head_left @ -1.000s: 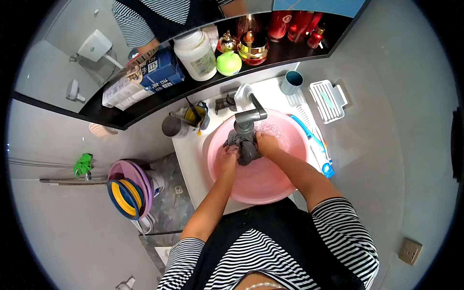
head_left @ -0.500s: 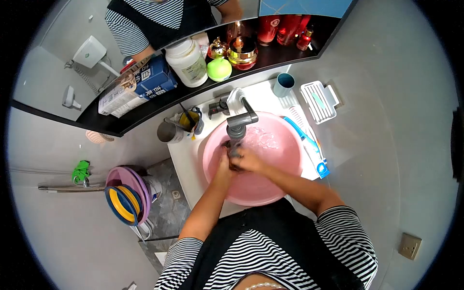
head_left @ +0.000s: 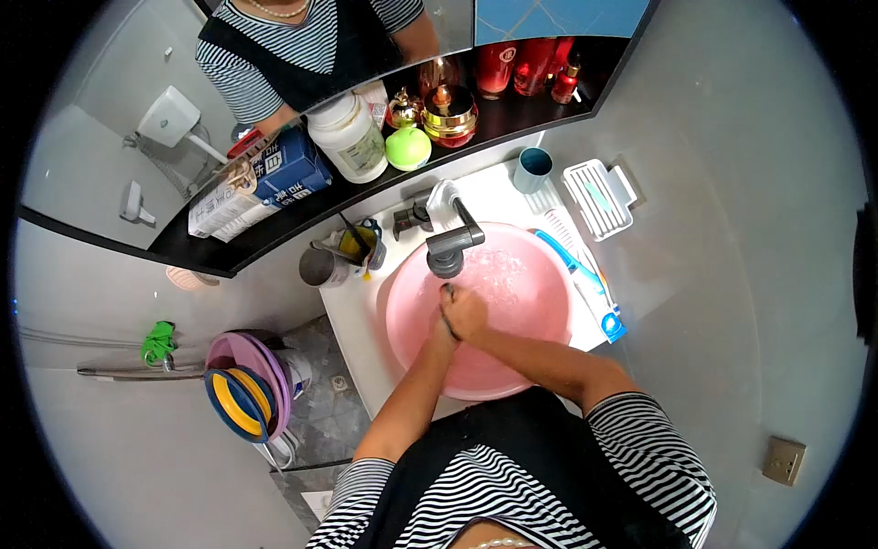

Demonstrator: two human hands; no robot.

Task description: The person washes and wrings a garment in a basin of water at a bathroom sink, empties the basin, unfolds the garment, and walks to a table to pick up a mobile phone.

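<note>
My right hand is closed and presses against my left hand, which is mostly hidden beneath it. A little of something dark shows at the fingers; its kind cannot be made out. Both hands are over the pink basin, just below the dark grey faucet. Clear water ripples in the basin.
The basin stands on a white countertop. At its right lie a blue-handled brush and a blue cup; a soap dish hangs beyond. Grey cups stand left. A dark shelf holds bottles above.
My hands have drawn back from under the faucet toward my body and pressed closer together. The dark thing between them shows less now. The view has shifted slightly.
</note>
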